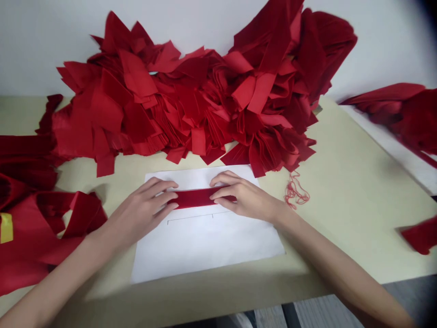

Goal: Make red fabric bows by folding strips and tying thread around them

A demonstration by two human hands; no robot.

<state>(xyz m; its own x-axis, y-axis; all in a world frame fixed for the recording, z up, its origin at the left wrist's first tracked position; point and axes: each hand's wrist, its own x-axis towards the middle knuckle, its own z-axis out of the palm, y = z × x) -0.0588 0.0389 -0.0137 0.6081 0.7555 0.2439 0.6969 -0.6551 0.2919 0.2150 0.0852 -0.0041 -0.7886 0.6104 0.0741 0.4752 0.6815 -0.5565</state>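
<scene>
A short red fabric strip [195, 198] lies crosswise on a sheet of white paper [205, 246]. My left hand [150, 205] rests at the strip's left end, fingers spread, their tips on or against the cloth. At the other end, my right hand [242, 196] spans the strip with its fingers apart and the tips touching it. Both ends of the strip are partly hidden by the fingers. Just below the strip, a thin black line [190, 219] with small end ticks is drawn on the paper.
Behind the paper rises a big heap of red fabric pieces [184, 100]. More red cloth [37, 237], with a yellow patch [7, 228], lies at the left. Tangled red thread [296, 190] is right of the paper. Further red fabric [406, 111] sits at the far right.
</scene>
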